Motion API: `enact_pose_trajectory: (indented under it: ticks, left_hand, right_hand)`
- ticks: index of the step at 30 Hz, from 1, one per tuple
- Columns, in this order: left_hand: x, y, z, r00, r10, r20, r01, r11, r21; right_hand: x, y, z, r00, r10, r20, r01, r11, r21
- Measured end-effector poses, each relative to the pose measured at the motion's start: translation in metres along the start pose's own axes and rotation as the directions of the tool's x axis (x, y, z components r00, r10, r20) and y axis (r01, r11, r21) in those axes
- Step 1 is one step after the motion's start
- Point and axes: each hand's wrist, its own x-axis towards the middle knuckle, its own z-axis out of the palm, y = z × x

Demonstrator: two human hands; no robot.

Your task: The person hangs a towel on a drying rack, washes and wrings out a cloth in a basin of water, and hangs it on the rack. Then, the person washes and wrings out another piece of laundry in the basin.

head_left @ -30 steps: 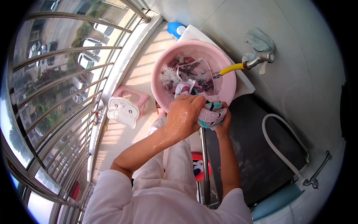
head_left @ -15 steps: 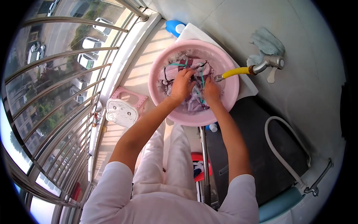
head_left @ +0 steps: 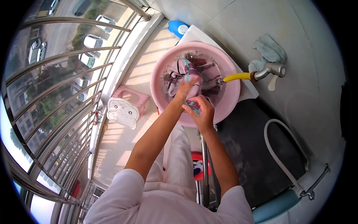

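A pink basin [head_left: 158, 89] holds sudsy water and a wet striped garment [head_left: 192, 69] in pink, maroon and teal; its exact kind does not show. My left hand [head_left: 185, 89] grips the bunched garment near the middle of the basin, fingers closed round the fabric. Closer to me, at the near rim, my right hand [head_left: 203, 112] is closed on a lower end of the same cloth, where maroon and teal show between the fingers. To the right, the metal end of a yellow hose [head_left: 238, 76] reaches over the rim into the basin.
The hose joins a wall tap [head_left: 274, 70] with a grey cloth [head_left: 270, 48] hung above it. A blue bottle [head_left: 177, 28] stands behind the basin. On the left are a pink-and-white step stool [head_left: 123, 112] and metal railings [head_left: 71, 48]. A black surface [head_left: 253, 149] lies at right.
Both hands have come toward me, drawing part of the garment up and together. My right hand moved from the basin's middle to its near rim and is now closed on the cloth.
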Motion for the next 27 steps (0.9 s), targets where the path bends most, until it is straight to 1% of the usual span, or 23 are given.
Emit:
enact_pose_trajectory:
  ticks: [1, 2, 3, 4, 6, 7, 8, 9, 10, 11, 13, 14, 15, 17, 18, 19, 20, 21, 22, 23, 24, 25, 27]
  left_hand:
    - [-0.002, -0.008, 0.003, 0.998, 0.05, 0.039, -0.041, 0.979, -0.201]
    - [-0.002, -0.022, 0.007, 0.993, 0.101, 0.068, -0.066, 0.917, -0.394]
    - [-0.001, -0.034, 0.009, 0.984, 0.157, 0.085, -0.081, 0.816, -0.573]
    - [0.004, -0.039, 0.008, 0.987, 0.13, 0.094, -0.053, 0.819, -0.571]
    - [-0.008, -0.032, 0.015, 0.968, 0.249, 0.015, -0.226, 0.903, -0.366]
    - [-0.018, -0.028, 0.018, 0.949, 0.313, -0.016, -0.307, 0.918, -0.25]
    - [-0.031, -0.024, 0.021, 0.886, 0.46, -0.058, -0.464, 0.883, -0.067]
    - [-0.043, -0.016, 0.021, 0.876, 0.481, -0.04, -0.48, 0.877, 0.032]
    - [-0.057, -0.009, 0.021, 0.869, 0.494, -0.017, -0.488, 0.863, 0.13]
    - [-0.066, -0.007, 0.021, 0.862, 0.506, 0.01, -0.495, 0.839, 0.227]
    - [-0.054, -0.046, 0.035, 0.799, 0.587, 0.132, -0.582, 0.698, 0.417]
    - [-0.043, -0.067, 0.04, 0.763, 0.613, 0.204, -0.621, 0.608, 0.496]
    - [-0.033, -0.078, 0.04, 0.779, 0.557, 0.29, -0.616, 0.59, 0.522]
    - [-0.017, -0.093, 0.032, 0.795, 0.418, 0.44, -0.607, 0.548, 0.576]
    - [-0.013, -0.097, 0.023, 0.816, 0.449, 0.365, -0.578, 0.597, 0.557]
    - [-0.013, -0.089, 0.015, 0.886, 0.396, 0.242, -0.46, 0.824, 0.333]
    - [-0.013, -0.075, 0.008, 0.944, 0.3, 0.141, -0.31, 0.949, 0.057]
    - [-0.014, -0.06, 0.002, 0.983, 0.169, 0.074, -0.147, 0.96, -0.24]
    - [-0.016, -0.044, -0.004, 0.986, 0.104, 0.13, -0.044, 0.916, -0.399]
    - [-0.016, -0.025, -0.008, 0.979, 0.053, 0.199, 0.065, 0.838, -0.542]
    - [-0.013, -0.01, -0.01, 0.976, 0.073, 0.207, 0.07, 0.79, -0.609]
    - [-0.002, -0.006, -0.017, 0.975, 0.053, 0.215, 0.094, 0.779, -0.62]
    - [-0.008, 0.004, -0.019, 0.961, 0.071, 0.266, 0.098, 0.814, -0.573]
  right_hand:
    - [0.01, 0.009, 0.005, 0.997, 0.027, -0.078, -0.025, 0.999, 0.026]
    - [0.018, 0.026, 0.013, 0.986, 0.061, -0.154, -0.054, 0.997, 0.053]
    - [0.023, 0.043, 0.02, 0.969, 0.097, -0.228, -0.08, 0.993, 0.081]
    - [0.025, 0.061, 0.024, 0.955, 0.151, -0.256, -0.134, 0.988, 0.081]
    - [0.026, 0.092, 0.018, 0.915, 0.252, -0.316, -0.237, 0.968, 0.084]
    - [0.018, 0.094, 0.012, 0.917, 0.31, -0.252, -0.28, 0.948, 0.147]
    - [0.007, 0.102, 0.008, 0.921, 0.344, -0.184, -0.318, 0.935, 0.157]
    - [-0.001, 0.113, 0.006, 0.92, 0.375, -0.114, -0.355, 0.921, 0.163]
    - [-0.005, 0.112, 0.004, 0.943, 0.333, -0.024, -0.262, 0.783, 0.564]
    - [-0.007, 0.114, -0.015, 0.919, 0.382, 0.098, -0.361, 0.715, 0.599]
    - [0.015, 0.064, -0.046, 0.903, 0.347, 0.255, -0.404, 0.48, 0.778]
    - [0.02, 0.092, -0.046, 0.916, 0.332, 0.227, -0.398, 0.668, 0.629]
    - [0.03, 0.114, -0.043, 0.871, 0.382, 0.308, -0.44, 0.886, 0.145]
    - [0.031, 0.162, -0.023, 0.952, 0.271, 0.146, -0.246, 0.955, -0.167]
    - [0.031, 0.156, -0.022, 0.954, 0.288, 0.087, -0.269, 0.946, -0.181]
    - [0.033, 0.138, -0.017, 0.953, 0.301, 0.026, -0.291, 0.938, -0.189]
    - [0.037, 0.114, -0.011, 0.95, 0.311, -0.033, -0.311, 0.93, -0.194]
    - [0.034, 0.078, -0.008, 0.989, 0.147, -0.034, -0.151, 0.965, -0.214]
    - [0.024, 0.041, -0.007, 0.999, -0.016, -0.034, 0.007, 0.972, -0.237]
    - [0.013, 0.017, -0.005, 0.999, -0.051, 0.0, 0.05, 0.971, -0.234]
    - [0.002, -0.007, -0.008, 0.995, -0.074, 0.065, 0.086, 0.972, -0.218]
    - [-0.01, -0.019, -0.007, 0.988, -0.115, 0.099, 0.136, 0.957, -0.254]
    - [-0.022, -0.028, -0.009, 0.985, -0.106, 0.137, 0.135, 0.965, -0.225]
